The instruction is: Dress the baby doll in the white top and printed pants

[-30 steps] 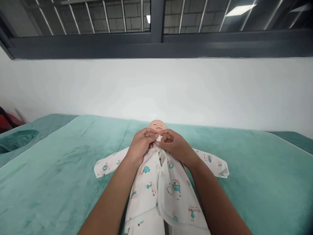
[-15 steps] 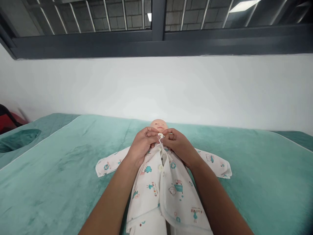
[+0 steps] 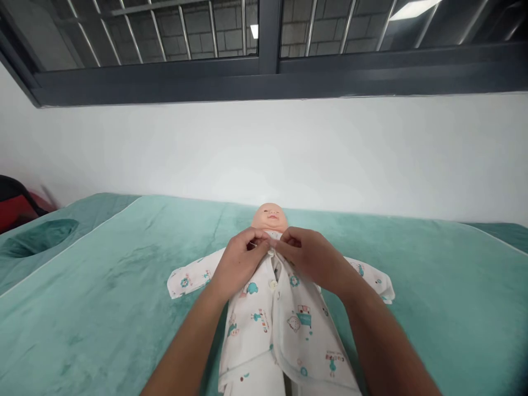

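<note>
A baby doll (image 3: 269,214) lies on its back, head toward the wall, dressed in a white printed baby jacket (image 3: 251,330) with its sleeves spread to both sides. My left hand (image 3: 243,258) pinches the jacket's front edge just below the neck. Opposite it, my right hand (image 3: 309,256) has its thumb and fingers closed on the other edge, the fingertips of both hands almost meeting. Between them the upper button is mostly covered by my fingers. Lower down, a pale button (image 3: 273,285) shows beside the front opening, where the two flaps hang apart.
A green plush cover (image 3: 103,308) spreads under the doll, with a dip at the far left. Behind it rises a white wall (image 3: 264,148) below a dark window frame (image 3: 165,82) with bars outside. A red and black object (image 3: 16,206) sits at the left edge.
Both hands have moved slightly down from the doll's chin, so more of its head and the collar show. The right hand has turned, and its fingers are more curled.
</note>
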A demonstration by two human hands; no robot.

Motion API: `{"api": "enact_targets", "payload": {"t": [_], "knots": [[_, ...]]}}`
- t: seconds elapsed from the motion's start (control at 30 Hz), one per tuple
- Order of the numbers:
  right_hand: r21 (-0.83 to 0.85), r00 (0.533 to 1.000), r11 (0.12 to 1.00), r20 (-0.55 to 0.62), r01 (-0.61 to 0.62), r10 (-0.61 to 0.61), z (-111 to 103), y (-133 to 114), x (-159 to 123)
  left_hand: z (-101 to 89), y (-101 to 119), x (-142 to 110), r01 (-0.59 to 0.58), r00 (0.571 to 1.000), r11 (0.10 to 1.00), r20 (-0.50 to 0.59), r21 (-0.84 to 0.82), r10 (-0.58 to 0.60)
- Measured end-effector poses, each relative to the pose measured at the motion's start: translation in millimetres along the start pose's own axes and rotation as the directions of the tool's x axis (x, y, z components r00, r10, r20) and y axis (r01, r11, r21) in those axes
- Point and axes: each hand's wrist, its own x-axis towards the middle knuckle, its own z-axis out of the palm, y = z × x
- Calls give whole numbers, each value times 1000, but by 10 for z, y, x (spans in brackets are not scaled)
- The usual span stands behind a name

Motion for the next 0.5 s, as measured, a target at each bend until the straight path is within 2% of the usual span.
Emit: {"api": "enact_targets", "payload": {"t": [0.13,0.3,0.37,0.43,0.5], "knots": [[-130,999,990,14,47,-45,27,-113,-162,-130,-34,-62,-45,993,998,108,50,39],[-175,999,984,9,38,-37,55,-124,-190,-187,-46,-107,-71,978,995,202,75,55],[-146,1000,989,24,19,-16,46,-107,-184,-186,-28,-121,-101,969,992,232,71,82],[-48,999,999,38,3,-2,47,-85,-193,-169,-12,-132,-127,978,990,176,53,116],[95,999,995,42,-23,19,74,-60,-212,-136,-7,-140,-125,990,992,69,13,124]]}}
